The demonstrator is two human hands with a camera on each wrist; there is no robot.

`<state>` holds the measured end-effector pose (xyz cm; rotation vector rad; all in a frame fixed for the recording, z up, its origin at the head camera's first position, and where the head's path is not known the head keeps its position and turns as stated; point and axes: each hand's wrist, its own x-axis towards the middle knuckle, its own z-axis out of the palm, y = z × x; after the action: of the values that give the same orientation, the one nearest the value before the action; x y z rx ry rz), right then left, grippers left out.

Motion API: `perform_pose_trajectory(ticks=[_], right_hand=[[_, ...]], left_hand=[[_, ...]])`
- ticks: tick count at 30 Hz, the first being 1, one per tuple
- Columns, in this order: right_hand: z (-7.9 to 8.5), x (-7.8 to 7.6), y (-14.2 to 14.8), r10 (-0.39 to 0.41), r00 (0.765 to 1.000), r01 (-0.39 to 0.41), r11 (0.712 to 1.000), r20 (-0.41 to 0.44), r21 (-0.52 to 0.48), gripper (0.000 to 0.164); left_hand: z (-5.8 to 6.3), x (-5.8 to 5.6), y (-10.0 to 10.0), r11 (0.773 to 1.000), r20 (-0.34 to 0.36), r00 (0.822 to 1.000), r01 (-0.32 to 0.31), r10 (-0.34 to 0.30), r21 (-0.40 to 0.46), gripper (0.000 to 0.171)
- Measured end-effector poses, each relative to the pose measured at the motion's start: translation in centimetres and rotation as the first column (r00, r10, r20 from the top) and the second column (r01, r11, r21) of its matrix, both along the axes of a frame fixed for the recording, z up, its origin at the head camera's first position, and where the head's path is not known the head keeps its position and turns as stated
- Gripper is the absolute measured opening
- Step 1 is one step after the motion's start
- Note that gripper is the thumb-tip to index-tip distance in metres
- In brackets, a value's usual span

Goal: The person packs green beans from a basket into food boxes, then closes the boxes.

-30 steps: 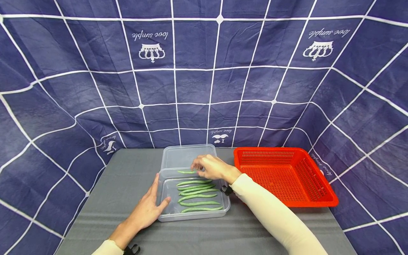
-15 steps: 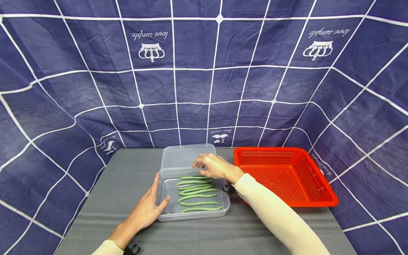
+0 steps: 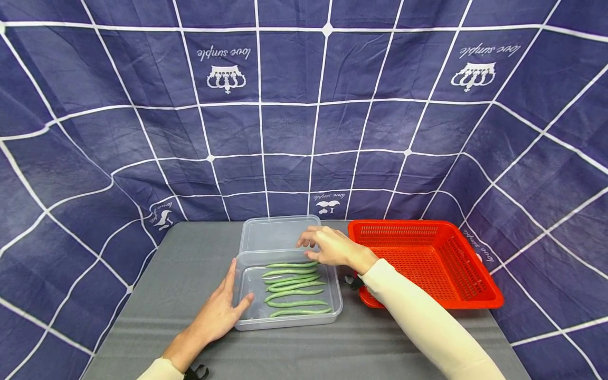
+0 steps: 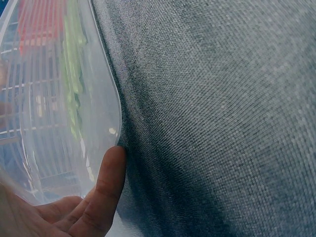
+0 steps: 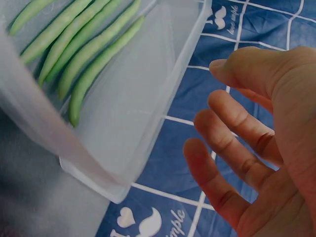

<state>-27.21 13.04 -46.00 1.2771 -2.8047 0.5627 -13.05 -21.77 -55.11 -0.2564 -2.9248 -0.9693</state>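
A clear plastic container [image 3: 290,326] holds several green beans [image 3: 296,303] laid side by side in a row. My left hand [image 3: 220,306] rests at the container's left side, its fingers straight and the thumb over the rim. In the left wrist view, a fingertip [image 4: 116,153] lies right at the container's clear edge. Over the container's far right part hovers my right hand [image 3: 330,247]. The right wrist view shows its fingers [image 5: 222,138] loosely bent and spread, with nothing between them. Below them, the beans lie apart from the hand.
Behind the container is a clear rectangular lid-like panel [image 3: 271,235]. A red perforated basket [image 3: 475,301] stands on the right, with the right sleeve passing in front of its near left corner. Blue checked cloth [image 3: 294,126] encloses the grey table [image 3: 190,253] at the back and sides.
A green bean held by the right hand now lies at the far end of the row. The right hand has let it go and moved right. The left hand stays put.
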Motion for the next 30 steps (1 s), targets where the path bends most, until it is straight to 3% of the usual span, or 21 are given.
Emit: perform_pose_trajectory(ticks=[16, 30], right_hand=[[1.2, 1.3, 6.1, -0.053, 0.997, 0.052, 0.999, -0.059, -0.012, 0.027], [1.1, 1.8, 11.3, -0.096, 0.995, 0.095, 0.995, -0.026, -0.039, 0.034]], left_hand=[[-0.2, 0.0, -0.1, 1.000, 0.005, 1.000, -0.002, 0.002, 0.010, 0.111], [0.2, 0.2, 0.0, 1.000, 0.020, 1.000, -0.012, 0.012, 0.004, 0.110]])
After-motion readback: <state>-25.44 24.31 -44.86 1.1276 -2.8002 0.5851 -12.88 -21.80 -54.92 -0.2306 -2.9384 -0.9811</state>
